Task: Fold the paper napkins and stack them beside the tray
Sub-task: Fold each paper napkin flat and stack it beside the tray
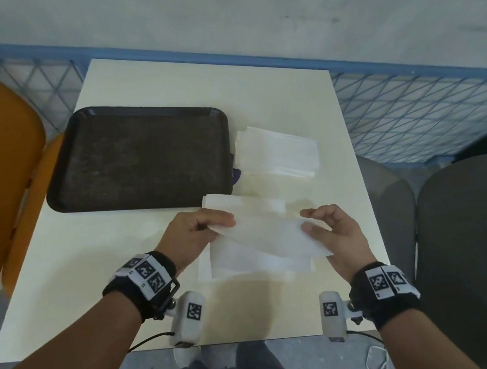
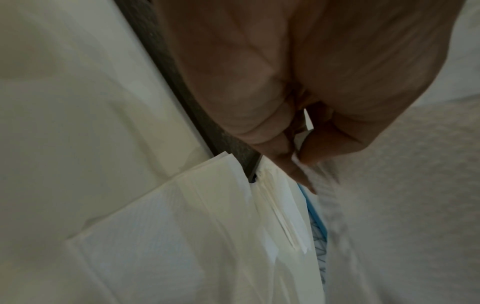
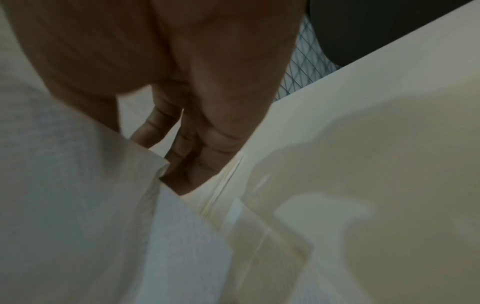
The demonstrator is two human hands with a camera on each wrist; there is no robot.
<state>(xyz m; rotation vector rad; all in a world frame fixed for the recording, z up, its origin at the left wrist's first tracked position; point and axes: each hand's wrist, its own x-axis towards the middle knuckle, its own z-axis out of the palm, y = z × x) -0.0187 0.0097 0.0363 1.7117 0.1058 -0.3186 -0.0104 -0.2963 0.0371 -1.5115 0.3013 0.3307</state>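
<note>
Cream table (image 1: 74,275) carries a dark tray (image 1: 135,156) at ten o'clock, with a folded stack (image 1: 277,153) just beside it at one o'clock, likely the finished pile. Nearer, loose napkins (image 1: 248,263) wait. Left hand (image 1: 193,237) pinches one napkin (image 1: 269,237); right hand (image 1: 336,233) pinches the other end, long axis nine-to-four, probably squaring its fold.
</note>
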